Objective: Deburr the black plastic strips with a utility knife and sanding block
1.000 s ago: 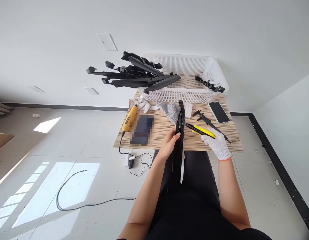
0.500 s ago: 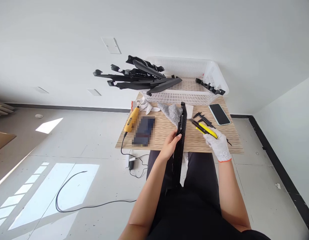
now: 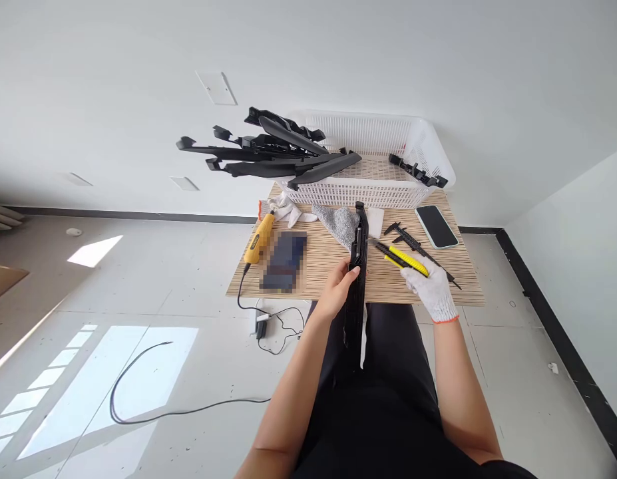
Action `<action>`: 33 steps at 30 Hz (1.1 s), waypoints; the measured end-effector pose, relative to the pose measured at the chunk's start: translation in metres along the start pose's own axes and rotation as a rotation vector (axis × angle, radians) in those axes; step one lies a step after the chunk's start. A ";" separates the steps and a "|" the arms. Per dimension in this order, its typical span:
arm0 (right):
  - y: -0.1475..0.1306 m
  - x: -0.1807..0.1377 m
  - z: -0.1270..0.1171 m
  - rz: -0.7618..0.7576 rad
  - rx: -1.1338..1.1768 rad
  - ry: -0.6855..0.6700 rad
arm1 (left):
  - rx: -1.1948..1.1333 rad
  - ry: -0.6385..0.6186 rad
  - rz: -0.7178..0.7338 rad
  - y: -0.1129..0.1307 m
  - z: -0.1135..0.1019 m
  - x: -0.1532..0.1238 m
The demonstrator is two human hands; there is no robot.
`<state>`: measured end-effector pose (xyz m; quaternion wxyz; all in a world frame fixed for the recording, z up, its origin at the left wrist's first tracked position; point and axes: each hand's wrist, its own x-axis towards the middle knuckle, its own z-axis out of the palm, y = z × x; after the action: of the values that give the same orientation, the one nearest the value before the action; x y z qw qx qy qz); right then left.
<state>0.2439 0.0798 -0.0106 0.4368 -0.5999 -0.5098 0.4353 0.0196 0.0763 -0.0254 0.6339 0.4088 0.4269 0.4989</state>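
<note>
My bare left hand (image 3: 340, 287) grips a long black plastic trim piece (image 3: 357, 299), which stands lengthwise from my lap up over the table's front edge. In my gloved right hand (image 3: 430, 287) is a yellow and black utility knife (image 3: 407, 259). Its tip points left and lies close to the trim piece's upper part; whether they touch I cannot tell. Behind the trim piece lies a grey cloth (image 3: 338, 223), with a small white piece (image 3: 375, 222) to its right. A black caliper (image 3: 418, 249) rests beyond the knife.
A white plastic basket (image 3: 368, 194) at the back holds several black trim pieces (image 3: 288, 159), some jutting out left. On the wooden table (image 3: 318, 283) are a phone (image 3: 436, 226), a yellow corded tool (image 3: 259, 238), a white glove (image 3: 288, 210) and a blurred dark item (image 3: 285, 261).
My right hand has brought the utility knife a little left, nearer the trim piece. The left hand keeps its grip, and the view has shifted slightly.
</note>
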 end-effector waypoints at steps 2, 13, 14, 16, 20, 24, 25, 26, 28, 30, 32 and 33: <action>0.000 0.000 0.001 -0.009 -0.052 -0.045 | -0.003 0.004 0.019 0.000 0.000 0.000; -0.004 -0.005 0.004 -0.019 -0.101 0.045 | -0.017 0.030 -0.048 0.003 0.003 -0.002; -0.003 -0.005 0.004 -0.017 -0.087 0.061 | -0.014 0.030 -0.050 0.002 0.003 -0.002; -0.003 -0.006 0.005 -0.043 -0.113 -0.005 | 0.000 0.030 -0.043 0.002 0.003 -0.002; -0.002 -0.006 0.007 -0.044 -0.090 0.046 | 0.021 0.016 -0.008 0.001 0.001 -0.001; -0.004 -0.007 0.007 -0.019 -0.014 0.025 | 0.048 0.023 0.047 0.000 0.001 0.000; -0.005 -0.007 0.007 -0.036 -0.053 -0.018 | 0.054 0.028 0.048 0.000 0.001 0.000; -0.005 -0.008 0.007 -0.042 -0.088 -0.032 | 0.056 0.032 0.043 0.000 0.001 0.000; -0.007 -0.009 0.008 -0.019 -0.084 0.023 | 0.048 0.036 0.026 -0.001 0.002 0.000; -0.007 -0.009 0.008 0.028 -0.003 0.059 | 0.032 0.038 0.013 -0.002 0.002 0.000; -0.007 -0.009 0.009 0.033 0.005 -0.036 | 0.041 0.045 0.021 -0.002 0.002 -0.001; -0.007 -0.009 0.010 0.024 -0.021 -0.082 | 0.051 0.051 0.023 -0.002 0.002 -0.001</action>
<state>0.2322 0.0723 -0.0057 0.4041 -0.5921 -0.5244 0.4594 0.0216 0.0749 -0.0271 0.6065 0.4170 0.4507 0.5052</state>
